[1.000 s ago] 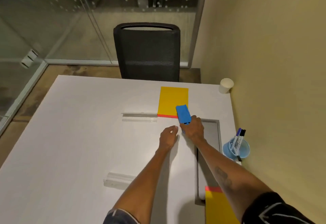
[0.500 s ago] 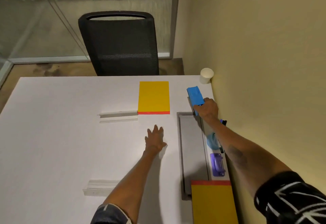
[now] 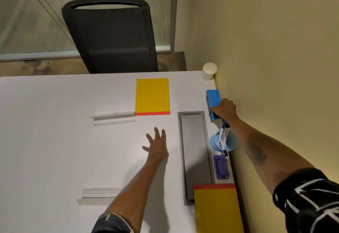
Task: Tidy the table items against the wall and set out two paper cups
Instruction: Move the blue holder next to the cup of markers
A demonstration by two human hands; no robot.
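Blue eraser [image 3: 213,98] lies on the white table [image 3: 55,141] at its right edge, touching or just beside the yellow wall [image 3: 275,49], with its long side along the wall. The right hand [image 3: 222,108] grips the eraser's near end, fingers curled over the top. The left hand [image 3: 156,145] rests flat on the table with its fingers spread and straight, holding nothing, just left of a long grey panel [image 3: 194,150] set into the tabletop.

One paper cup [image 3: 209,71] stands upright in the far right corner of the table, against the wall and beyond the eraser. Nearer than the eraser, along the same edge, stand a light blue cup [image 3: 224,145] with markers [image 3: 224,133] in it, then a purple object [image 3: 221,167], then a yellow notepad [image 3: 217,212] overlapping the panel's near end. A second yellow notepad [image 3: 152,96] lies towards the far side, well left of the eraser. Two clear plastic strips lie on the table, one [image 3: 113,118] touching that notepad's near left corner, the other [image 3: 99,195] near the left forearm. A black mesh chair [image 3: 111,36] stands beyond the table.
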